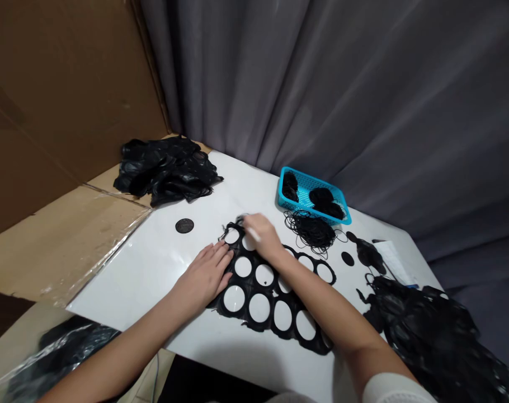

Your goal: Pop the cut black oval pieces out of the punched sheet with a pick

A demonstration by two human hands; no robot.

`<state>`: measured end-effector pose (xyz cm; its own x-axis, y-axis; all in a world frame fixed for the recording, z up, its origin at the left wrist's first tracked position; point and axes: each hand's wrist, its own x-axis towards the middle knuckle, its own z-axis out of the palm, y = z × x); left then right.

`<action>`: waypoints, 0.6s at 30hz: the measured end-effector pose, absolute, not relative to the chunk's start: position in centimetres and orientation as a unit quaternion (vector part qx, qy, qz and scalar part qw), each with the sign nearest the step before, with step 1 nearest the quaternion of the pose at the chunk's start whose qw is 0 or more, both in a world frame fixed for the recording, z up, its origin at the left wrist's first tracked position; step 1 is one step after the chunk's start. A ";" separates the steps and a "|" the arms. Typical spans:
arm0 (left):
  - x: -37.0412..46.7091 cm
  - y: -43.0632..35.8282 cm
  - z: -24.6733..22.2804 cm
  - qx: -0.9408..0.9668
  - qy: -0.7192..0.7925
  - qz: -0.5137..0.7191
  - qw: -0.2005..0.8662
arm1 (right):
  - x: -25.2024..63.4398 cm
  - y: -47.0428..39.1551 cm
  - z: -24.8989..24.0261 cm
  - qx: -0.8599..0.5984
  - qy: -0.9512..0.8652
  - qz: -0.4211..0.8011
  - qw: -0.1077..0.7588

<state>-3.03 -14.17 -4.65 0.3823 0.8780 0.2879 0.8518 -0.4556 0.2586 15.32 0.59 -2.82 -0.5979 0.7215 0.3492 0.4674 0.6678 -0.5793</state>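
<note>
A thin black sheet (279, 299) with rows of round holes lies flat on the white table, the tabletop showing through the holes. My left hand (208, 271) rests on the sheet's left edge with its fingers stretched out. At the far left corner of the sheet, my right hand (260, 235) is closed, its fingers smeared by motion. A pale streak shows by its fingers, but what they grip is unclear. My right forearm hides part of the holes. Left of the sheet lies a loose dark disc (184, 225).
Crumpled black sheets (166, 170) are heaped at the back left, beside a cardboard box (70, 95). A blue basket (315, 182) holds black bundles near the grey curtain (321, 84). Tangled black rings (311, 230) lie before it. More black scrap (430, 330) fills the right side.
</note>
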 end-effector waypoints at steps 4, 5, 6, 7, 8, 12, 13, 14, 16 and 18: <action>-3.1 -14.1 -4.4 0.832 0.522 0.187 0.022 | 17.2 5.0 -1.1 -0.493 -0.740 0.208 0.407; -3.1 -14.1 -4.3 0.831 0.522 0.190 0.019 | 17.4 5.4 -0.8 -0.498 -0.727 0.238 0.408; -3.2 -14.2 -4.1 0.829 0.525 0.195 0.016 | 17.6 5.4 -0.7 -0.495 -0.717 0.284 0.400; -3.3 -14.4 -3.9 0.824 0.530 0.202 0.010 | 17.5 5.0 -0.7 -0.488 -0.705 0.340 0.386; -3.4 -14.7 -3.6 0.817 0.538 0.210 0.004 | 17.3 4.4 -0.8 -0.474 -0.693 0.399 0.368; -3.6 -17.0 -2.7 0.789 0.571 0.227 -0.001 | 15.8 0.1 -1.5 -0.391 -0.654 0.582 0.286; -3.5 -17.7 -2.7 0.788 0.573 0.225 -0.001 | 15.4 -1.0 -1.6 -0.372 -0.646 0.613 0.263; -3.5 -18.4 -2.9 0.789 0.573 0.222 -0.002 | 15.1 -1.9 -1.7 -0.355 -0.638 0.639 0.242; -3.2 -19.6 -3.5 0.792 0.570 0.217 -0.014 | 14.7 -3.6 -1.7 -0.327 -0.630 0.672 0.211; -3.0 -20.3 -4.3 0.792 0.571 0.216 -0.027 | 14.5 -4.8 -1.7 -0.311 -0.650 0.667 0.189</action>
